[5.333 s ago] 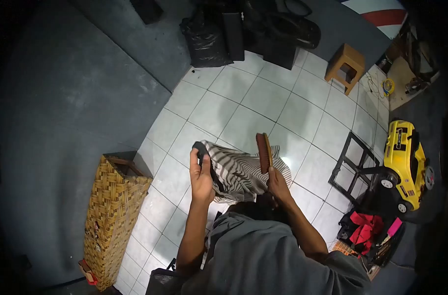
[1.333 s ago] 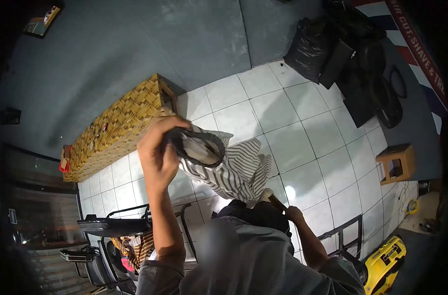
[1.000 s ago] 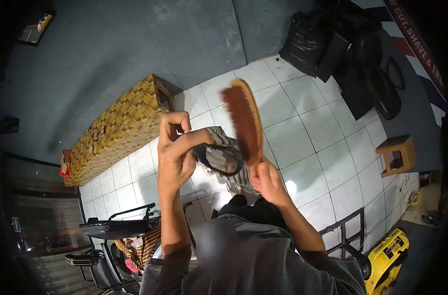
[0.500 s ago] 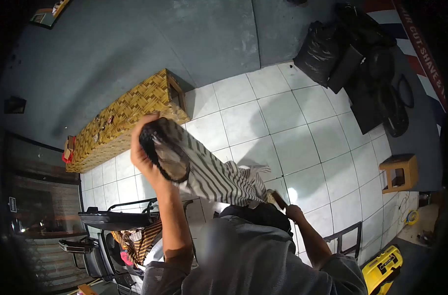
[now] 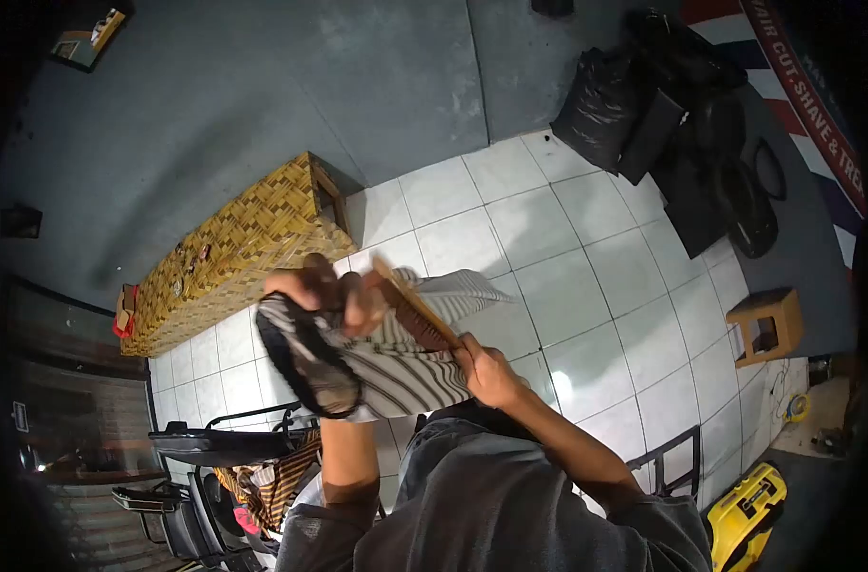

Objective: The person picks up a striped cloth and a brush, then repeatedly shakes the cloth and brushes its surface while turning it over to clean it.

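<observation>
A white-and-dark striped cape [image 5: 401, 377] with a black band round its neck opening hangs from my left hand [image 5: 305, 289], whose fingers are closed on the cloth at its upper edge. Motion smears those fingers a little. My right hand [image 5: 491, 374] grips one end of a wooden brush [image 5: 417, 310] with reddish-brown bristles. The brush slants up and left across the striped cloth, its far end close beside the left hand's fingers. Behind the brush, another fold of the cape spreads out to the right.
A long box bench with a woven yellow-brown pattern [image 5: 234, 248] runs along the wall. Black bags [image 5: 596, 110] sit at the back right, near a small wooden stool [image 5: 767, 324]. Black chairs [image 5: 224, 439] hold striped cloth at lower left. A yellow case [image 5: 746, 515] stands at lower right.
My right hand has brought the brush up and left, from the cape's lower end to its middle. My left hand has turned and the black-edged opening has dropped lower.
</observation>
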`<state>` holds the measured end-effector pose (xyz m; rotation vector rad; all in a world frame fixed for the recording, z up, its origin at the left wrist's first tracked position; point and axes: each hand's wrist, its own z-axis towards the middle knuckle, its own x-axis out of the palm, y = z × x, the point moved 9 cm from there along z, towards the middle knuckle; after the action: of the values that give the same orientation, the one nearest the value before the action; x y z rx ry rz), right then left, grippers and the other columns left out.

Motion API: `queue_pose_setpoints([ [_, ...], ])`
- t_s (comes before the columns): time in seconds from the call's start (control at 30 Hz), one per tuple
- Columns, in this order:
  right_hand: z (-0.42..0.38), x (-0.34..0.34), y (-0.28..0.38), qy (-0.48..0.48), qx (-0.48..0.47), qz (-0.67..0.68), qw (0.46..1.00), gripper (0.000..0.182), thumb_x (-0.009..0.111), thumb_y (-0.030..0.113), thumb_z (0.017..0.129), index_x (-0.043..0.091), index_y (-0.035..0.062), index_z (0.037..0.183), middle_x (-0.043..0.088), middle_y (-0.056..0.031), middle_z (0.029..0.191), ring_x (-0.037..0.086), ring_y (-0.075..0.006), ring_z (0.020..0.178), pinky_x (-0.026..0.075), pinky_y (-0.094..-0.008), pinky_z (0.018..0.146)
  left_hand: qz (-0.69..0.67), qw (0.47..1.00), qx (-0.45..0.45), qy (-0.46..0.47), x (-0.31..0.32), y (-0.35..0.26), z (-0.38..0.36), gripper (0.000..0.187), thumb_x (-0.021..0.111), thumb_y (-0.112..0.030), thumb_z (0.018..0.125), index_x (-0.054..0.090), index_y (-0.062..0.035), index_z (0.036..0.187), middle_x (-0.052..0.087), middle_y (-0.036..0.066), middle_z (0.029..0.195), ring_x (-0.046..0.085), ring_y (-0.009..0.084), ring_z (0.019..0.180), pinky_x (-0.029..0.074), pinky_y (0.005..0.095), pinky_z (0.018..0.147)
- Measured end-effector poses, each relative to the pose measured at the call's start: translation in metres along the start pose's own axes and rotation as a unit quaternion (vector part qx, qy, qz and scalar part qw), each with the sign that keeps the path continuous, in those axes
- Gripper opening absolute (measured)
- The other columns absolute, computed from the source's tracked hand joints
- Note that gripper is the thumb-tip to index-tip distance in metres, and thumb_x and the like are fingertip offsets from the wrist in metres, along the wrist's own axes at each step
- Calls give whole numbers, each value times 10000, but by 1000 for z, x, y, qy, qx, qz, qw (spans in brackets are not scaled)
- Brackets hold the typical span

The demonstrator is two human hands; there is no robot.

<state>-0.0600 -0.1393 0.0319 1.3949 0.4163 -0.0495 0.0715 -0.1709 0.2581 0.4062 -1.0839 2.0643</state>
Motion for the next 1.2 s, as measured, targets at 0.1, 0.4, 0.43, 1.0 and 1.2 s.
queue_pose_setpoints([
  [0.1,-43,11,-124,169,198,-250,933,256,351,238,895,460,36,1006,582,-233,701,574,-424,704,455,-482,607,-53,998,24,-9,-5,-25,2,174,554,-106,804,388,-73,845,423,71,907,321,131,565,249,268,515],
  [0.4,-97,-63,-178,16,111,-307,945,421,341,343,924,548,5,784,576,-191,645,602,-321,617,462,-415,577,-137,986,-76,52,-7,11,-20,144,457,-100,855,326,-47,827,351,71,878,307,131,486,255,276,455],
  [0.43,-77,-73,-159,-34,198,-131,971,412,357,368,927,516,25,763,513,-109,561,526,-201,484,418,-325,482,-147,982,-91,72,-2,15,-20,119,436,-90,869,337,-47,816,325,62,828,314,132,485,258,277,446],
  [1.0,-143,-42,-235,283,291,-403,820,467,346,412,904,598,19,908,615,-213,875,599,-356,856,475,-434,723,-112,990,-41,78,-5,-15,-8,96,432,-106,875,369,-53,826,338,55,813,337,117,482,243,234,405],
  [1.2,-54,-78,-84,-104,247,61,961,382,307,355,949,446,48,769,383,-11,536,384,-96,449,322,-248,412,214,976,36,19,-18,18,-1,151,501,-149,856,434,-14,839,414,74,733,415,139,486,345,260,421],
])
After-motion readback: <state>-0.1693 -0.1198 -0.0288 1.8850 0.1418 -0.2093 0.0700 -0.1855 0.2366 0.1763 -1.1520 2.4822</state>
